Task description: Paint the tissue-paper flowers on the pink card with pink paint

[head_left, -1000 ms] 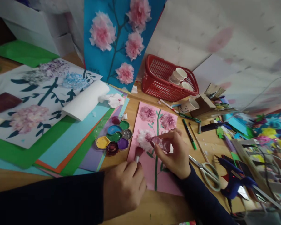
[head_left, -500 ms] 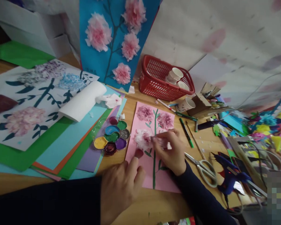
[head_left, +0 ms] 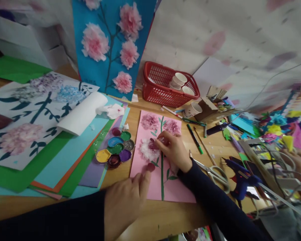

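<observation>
A pink sheet [head_left: 147, 187] bears a green painted stem and leaves, with ruffled pink and white tissue flowers. My right hand [head_left: 174, 150] is over the stem, thumb and fingertips pinched at the right edge of the white flower [head_left: 147, 150]. Whatever lies between those fingertips is too small to make out. Low on the sheet's left side is my left hand [head_left: 127, 201], its index finger stretched out and the others partly curled. A dark red round patch [head_left: 150, 167] shows at that fingertip; I cannot tell whether it is paint or a loose piece.
A paint palette [head_left: 115, 149] stands left of the sheet, beside coloured papers [head_left: 65, 160] and a paper roll [head_left: 82, 110]. On the right lie a green pen [head_left: 194, 139], scissors [head_left: 215, 175] and a glue gun [head_left: 242, 177]. Behind stands a red basket [head_left: 165, 95] with cups.
My right hand has moved left to the white flower's edge. My left index fingertip, with the dark red patch, has shifted slightly right over the sheet. The whole view has shifted a little.
</observation>
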The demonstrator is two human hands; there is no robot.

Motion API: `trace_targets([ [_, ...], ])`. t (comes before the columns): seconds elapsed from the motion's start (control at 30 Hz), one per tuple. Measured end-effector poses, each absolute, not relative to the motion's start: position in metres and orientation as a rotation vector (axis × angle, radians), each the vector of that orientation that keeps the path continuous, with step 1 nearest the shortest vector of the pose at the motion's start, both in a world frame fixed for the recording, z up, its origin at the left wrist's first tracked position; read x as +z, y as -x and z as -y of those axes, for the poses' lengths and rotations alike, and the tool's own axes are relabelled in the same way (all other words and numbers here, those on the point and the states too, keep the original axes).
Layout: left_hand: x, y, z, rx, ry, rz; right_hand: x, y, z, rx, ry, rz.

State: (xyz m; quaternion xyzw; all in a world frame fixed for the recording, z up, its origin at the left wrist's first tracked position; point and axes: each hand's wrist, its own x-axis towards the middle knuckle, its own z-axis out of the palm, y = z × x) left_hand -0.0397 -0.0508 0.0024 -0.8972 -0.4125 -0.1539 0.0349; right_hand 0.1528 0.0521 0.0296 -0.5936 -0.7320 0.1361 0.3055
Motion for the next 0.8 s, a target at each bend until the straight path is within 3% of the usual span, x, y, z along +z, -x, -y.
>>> trace_targets([
  [0.3,-0.007,0.039,0.044,-0.786,2.835,1.156,0.035,-0.147,-0.067,0.357,1.510,1.958],
  [0.53,-0.004,0.042,0.046,-0.699,2.946,1.225,0.037,-0.142,-0.082,0.490,1.391,2.051],
  [0.67,0.000,0.044,0.043,-0.886,2.900,1.137,0.038,-0.134,-0.086,0.564,1.250,2.276],
  [0.8,-0.002,0.046,0.039,-0.970,2.858,1.063,0.038,-0.130,-0.087,0.444,1.284,2.140],
])
